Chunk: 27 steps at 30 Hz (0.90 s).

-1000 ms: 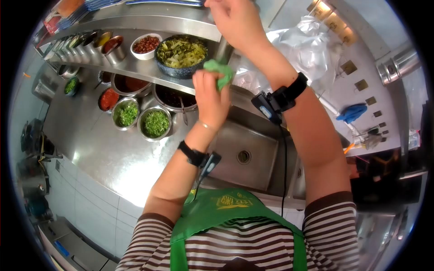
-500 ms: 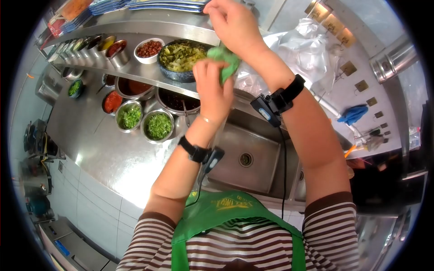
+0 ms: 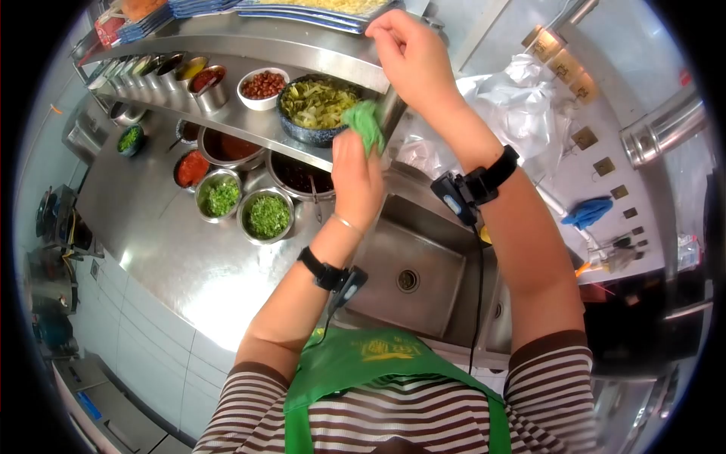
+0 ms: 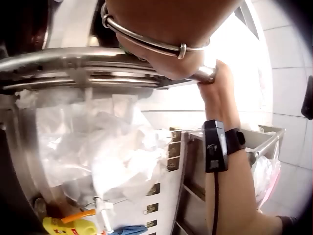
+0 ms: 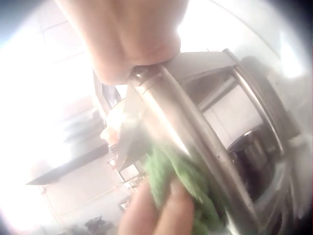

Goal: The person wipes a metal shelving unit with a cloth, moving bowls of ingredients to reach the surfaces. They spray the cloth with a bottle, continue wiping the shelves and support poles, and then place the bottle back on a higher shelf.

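Note:
In the head view my left hand (image 3: 355, 185) pinches a bunched green cloth (image 3: 366, 125) beside the metal shelf post (image 3: 391, 113). The right wrist view shows the cloth (image 5: 176, 181) against this round post (image 5: 181, 112), blurred, with thumb and fingertips around it. My right hand (image 3: 420, 64) is higher up, at the end of the upper shelf (image 3: 302, 47). In the left wrist view my right hand (image 4: 222, 83) grips the capped end of the post; its fingers are partly hidden. A bowl of chopped pickled greens (image 3: 318, 104) sits right beside the cloth on the lower shelf.
Bowls of chopped green onion (image 3: 268, 217) and a pot of dark sauce (image 3: 302, 175) stand on the steel counter (image 3: 144, 197). Below my arms is a sink (image 3: 416, 265). Plates (image 3: 302, 17) fill the upper shelf; plastic bags (image 3: 507, 98) bulge at right.
My left hand with the cloth went up along the post, then back down, and now lies closer to the bowl of greens. The right hand stays at the upper shelf's end.

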Available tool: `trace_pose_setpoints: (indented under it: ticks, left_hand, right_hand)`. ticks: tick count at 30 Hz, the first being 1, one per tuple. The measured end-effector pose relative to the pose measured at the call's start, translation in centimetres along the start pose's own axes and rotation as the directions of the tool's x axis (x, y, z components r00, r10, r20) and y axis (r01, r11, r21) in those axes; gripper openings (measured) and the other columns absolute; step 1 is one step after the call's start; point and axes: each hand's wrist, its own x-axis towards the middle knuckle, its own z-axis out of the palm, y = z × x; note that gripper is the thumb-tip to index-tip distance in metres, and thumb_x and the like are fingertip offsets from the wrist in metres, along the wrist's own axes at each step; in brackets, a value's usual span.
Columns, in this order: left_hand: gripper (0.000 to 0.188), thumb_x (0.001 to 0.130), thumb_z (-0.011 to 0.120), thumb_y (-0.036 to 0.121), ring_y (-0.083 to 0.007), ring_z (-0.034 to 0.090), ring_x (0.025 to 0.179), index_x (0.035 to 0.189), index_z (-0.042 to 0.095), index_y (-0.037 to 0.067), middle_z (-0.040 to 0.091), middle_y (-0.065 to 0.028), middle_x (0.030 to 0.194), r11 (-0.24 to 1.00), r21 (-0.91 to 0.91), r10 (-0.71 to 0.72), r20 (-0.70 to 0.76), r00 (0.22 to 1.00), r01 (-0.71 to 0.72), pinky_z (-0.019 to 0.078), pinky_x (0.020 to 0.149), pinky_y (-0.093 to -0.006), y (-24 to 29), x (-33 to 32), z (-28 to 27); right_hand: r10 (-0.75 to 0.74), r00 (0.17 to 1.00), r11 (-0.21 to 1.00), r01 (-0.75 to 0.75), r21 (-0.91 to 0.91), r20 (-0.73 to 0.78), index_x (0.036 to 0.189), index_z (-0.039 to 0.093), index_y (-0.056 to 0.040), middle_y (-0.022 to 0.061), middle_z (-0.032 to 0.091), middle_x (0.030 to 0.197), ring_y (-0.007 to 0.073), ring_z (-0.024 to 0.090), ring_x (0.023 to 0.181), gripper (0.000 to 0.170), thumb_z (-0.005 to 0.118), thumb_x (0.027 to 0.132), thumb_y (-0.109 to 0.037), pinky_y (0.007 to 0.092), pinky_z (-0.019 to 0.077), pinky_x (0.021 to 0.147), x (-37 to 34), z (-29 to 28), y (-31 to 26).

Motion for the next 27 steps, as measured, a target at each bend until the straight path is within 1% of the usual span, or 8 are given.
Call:
trace_pose_setpoints:
  ticks: [3,5,8,13,15,17,21,27]
  left_hand:
    - [0.018,0.09,0.056,-0.004,-0.0466,0.051,0.099,0.107,0.053,-0.005,0.054,-0.0269,0.103,0.994,0.071,-0.094,0.107,0.99,0.086,0.0433,0.084,-0.0488,-1.4,-4.1,-1.0]
    - [0.023,0.091,0.055,-0.004,-0.0469,0.051,0.104,0.114,0.054,-0.005,0.055,-0.0269,0.108,0.995,0.019,-0.097,0.067,0.993,0.096,0.0432,0.089,-0.0485,-0.8,-3.9,-0.4]
    - [0.037,0.085,0.058,-0.003,-0.0482,0.051,0.109,0.121,0.055,-0.004,0.057,-0.0282,0.117,0.993,0.021,0.117,-0.06,0.991,-0.116,0.0412,0.097,-0.0509,0.9,0.9,0.8]
    - [0.039,0.082,0.058,-0.006,-0.0486,0.051,0.112,0.121,0.055,-0.006,0.056,-0.0287,0.118,0.998,-0.018,0.055,-0.04,0.998,-0.056,0.0412,0.099,-0.051,0.7,-1.0,0.2]
    - [0.045,0.081,0.057,-0.008,-0.0484,0.048,0.122,0.126,0.053,-0.006,0.052,-0.0292,0.131,0.985,0.087,-0.167,0.216,0.962,0.152,0.0411,0.103,-0.0503,-1.3,-5.8,-0.9]
    - [0.048,0.081,0.056,-0.008,-0.0479,0.046,0.126,0.128,0.053,-0.006,0.049,-0.0288,0.137,0.99,0.103,-0.117,0.206,0.971,0.097,0.0408,0.105,-0.0499,-0.4,-7.2,-1.1]
    - [0.054,0.08,0.054,-0.011,-0.046,0.04,0.137,0.133,0.051,-0.006,0.038,-0.0274,0.151,0.995,0.085,0.035,0.143,0.989,-0.048,0.0375,0.11,-0.0487,2.0,-3.3,-0.5]
    - [0.039,0.08,0.055,-0.009,-0.0476,0.051,0.117,0.118,0.056,-0.004,0.059,-0.0269,0.115,0.989,0.083,-0.138,0.166,0.976,0.126,0.0437,0.1,-0.0505,0.2,-4.0,-0.3]
  right_hand:
    - [0.056,0.996,0.997,-0.059,0.051,0.072,0.093,0.067,-0.0103,0.0083,0.064,0.065,0.0254,0.061,0.058,0.009,0.059,0.091,-0.015,0.0358,0.0461,0.056,0.2,-0.1,-0.1]
    - [0.019,0.998,0.999,-0.021,0.039,0.054,0.097,0.066,-0.004,-0.0009,0.054,0.06,0.0058,0.048,0.057,0.011,0.058,0.096,-0.012,0.0255,0.0381,0.054,0.1,0.1,0.0]
    - [0.021,0.998,1.0,-0.022,0.018,0.057,0.092,0.067,-0.0103,0.0086,0.063,0.063,0.0244,0.06,0.056,0.009,0.059,0.092,-0.014,0.0356,0.0457,0.056,0.2,-0.1,-0.2]
    - [-0.039,0.999,0.999,0.039,0.013,-0.02,0.093,0.066,-0.0094,0.008,0.062,0.063,0.0226,0.059,0.055,0.009,0.059,0.092,-0.014,0.0347,0.0453,0.056,0.3,0.2,-0.3]
    - [-0.037,0.999,0.999,0.037,-0.001,-0.038,0.093,0.066,-0.0086,0.0068,0.062,0.062,0.0202,0.057,0.054,0.01,0.059,0.093,-0.014,0.0337,0.0448,0.056,-0.3,0.1,-0.5]
    - [0.122,0.988,0.991,-0.126,0.037,0.095,0.093,0.061,-0.0056,0.0136,0.065,0.07,0.0271,0.065,0.064,0.006,0.058,0.095,-0.01,0.0366,0.0494,0.06,-0.1,-0.4,-1.5]
    - [0.086,0.996,0.996,-0.087,0.03,0.036,0.092,0.06,-0.0052,0.0111,0.063,0.067,0.022,0.063,0.06,0.006,0.058,0.095,-0.01,0.0336,0.0477,0.058,-0.2,-0.1,-1.2]
    - [0.038,0.997,0.998,-0.041,0.044,0.065,0.093,0.059,-0.005,0.0109,0.064,0.067,0.0223,0.064,0.06,0.005,0.058,0.095,-0.01,0.0343,0.0476,0.058,-0.1,-0.5,-1.3]
